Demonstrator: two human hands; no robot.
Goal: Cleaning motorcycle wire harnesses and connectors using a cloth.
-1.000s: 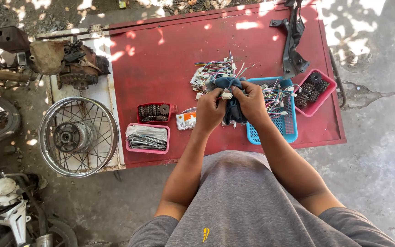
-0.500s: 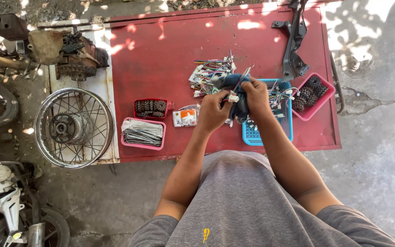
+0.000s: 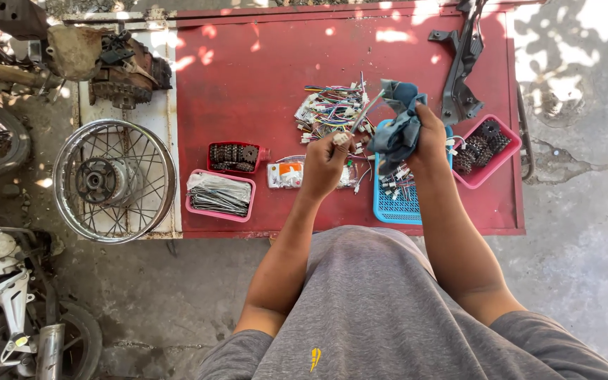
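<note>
Both bare forearms reached up from the lower frame toward its centre. The left hand (image 3: 323,163) was closed in a fist, thumb uppermost. The right hand (image 3: 427,141), slightly higher, was clenched too, wrist bent inward.

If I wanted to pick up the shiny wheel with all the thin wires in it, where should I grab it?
Probably by the outer metal ring of the spoked wheel rim, at the edge nearest you, reaching down from above. The wheel lies flat on the white board, and part of it hangs past the board's edge, so fingers could curl under the ring there. The spokes look thin and the hub sits deep in the middle.
</note>
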